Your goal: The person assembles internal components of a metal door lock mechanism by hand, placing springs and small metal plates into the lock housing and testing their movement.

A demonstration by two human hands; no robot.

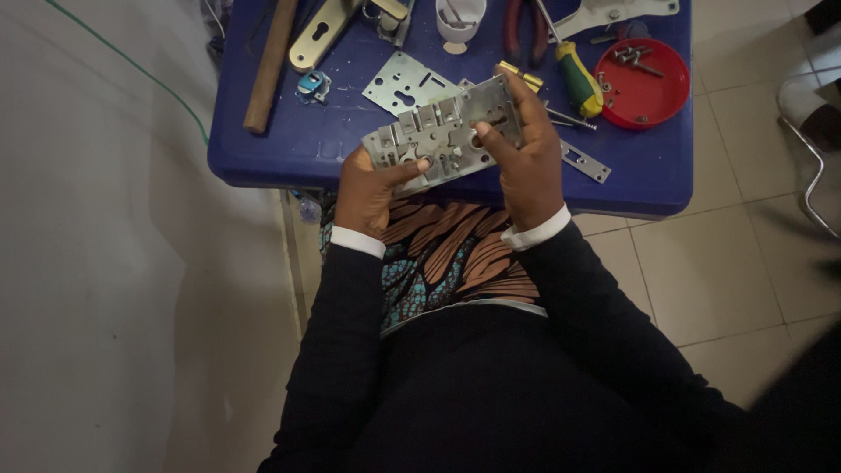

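Both my hands hold an open metal lock case [442, 133], its inner levers and springs showing, just above the near edge of a blue plastic table [298, 149]. My left hand [368, 188] grips its left end, thumb laid on the mechanism. My right hand [526, 158] wraps its right end, thumb pressing on the inner parts.
On the table lie a flat metal cover plate [403, 83], a narrow strike plate [585, 163], a yellow-green handled screwdriver [578, 77], a red dish of screws [642, 70], pliers [524, 26], a white cup [460, 19], a brass handle plate [320, 35] and a wooden handle [270, 66]. Tiled floor on the right.
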